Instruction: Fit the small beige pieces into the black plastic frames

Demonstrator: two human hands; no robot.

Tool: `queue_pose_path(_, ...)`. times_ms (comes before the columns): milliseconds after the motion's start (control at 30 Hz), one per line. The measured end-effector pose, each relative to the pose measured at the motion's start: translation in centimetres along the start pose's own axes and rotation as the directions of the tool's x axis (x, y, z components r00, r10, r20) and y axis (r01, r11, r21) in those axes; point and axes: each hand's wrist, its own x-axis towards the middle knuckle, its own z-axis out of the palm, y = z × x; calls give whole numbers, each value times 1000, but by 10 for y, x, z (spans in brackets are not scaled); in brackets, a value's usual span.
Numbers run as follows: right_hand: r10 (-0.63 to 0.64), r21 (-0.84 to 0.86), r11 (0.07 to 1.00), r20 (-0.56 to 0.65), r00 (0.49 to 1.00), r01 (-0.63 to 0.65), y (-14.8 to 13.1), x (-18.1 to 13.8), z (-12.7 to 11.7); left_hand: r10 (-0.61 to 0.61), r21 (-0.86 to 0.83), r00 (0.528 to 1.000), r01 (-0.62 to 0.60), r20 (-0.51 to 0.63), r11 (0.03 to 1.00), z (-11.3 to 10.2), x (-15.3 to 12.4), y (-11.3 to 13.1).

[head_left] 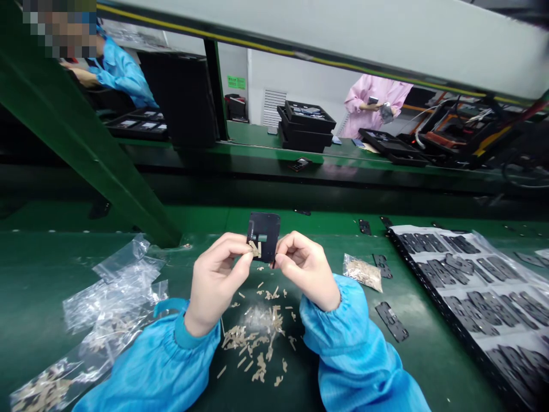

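Both of my hands are raised over the green bench, in blue sleeves. Between them is a small black plastic plate (265, 230) with a rectangular cut-out. My right hand (305, 268) pinches the plate's lower right edge. My left hand (217, 276) pinches a tiny beige metal clip (255, 248) against the plate's lower left corner. Below my hands lies a loose heap of the same beige clips (257, 337) on the bench.
A black tray (429, 273) of black plates under clear film lies at the right. Loose black plates (391, 320) and a small bag of clips (362, 270) lie near it. Empty clear bags (109, 297) pile up at the left. Two other people work beyond the conveyor.
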Motion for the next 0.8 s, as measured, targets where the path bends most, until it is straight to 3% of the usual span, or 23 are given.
queue_pose_path(300, -33, -37, 999, 31, 999, 34, -4, -4, 1, -132, -362, 990, 139, 43, 922, 3, 3, -13)
queue_pose_path(600, -6, 148, 989, 33, 999, 1, 1, -3, 4, -221, -502, 971, 236, 90, 832, 7, 3, -12)
queue_pose_path(700, -19, 110, 994, 54, 998, 13, 1, -3, 2, -268, -528, 955, 292, 124, 797, 8, 3, -8)
queue_pose_path(800, -108, -3, 994, 119, 987, 109, 1, -3, -1, -329, -553, 934, 348, 137, 757, 8, 3, -3)
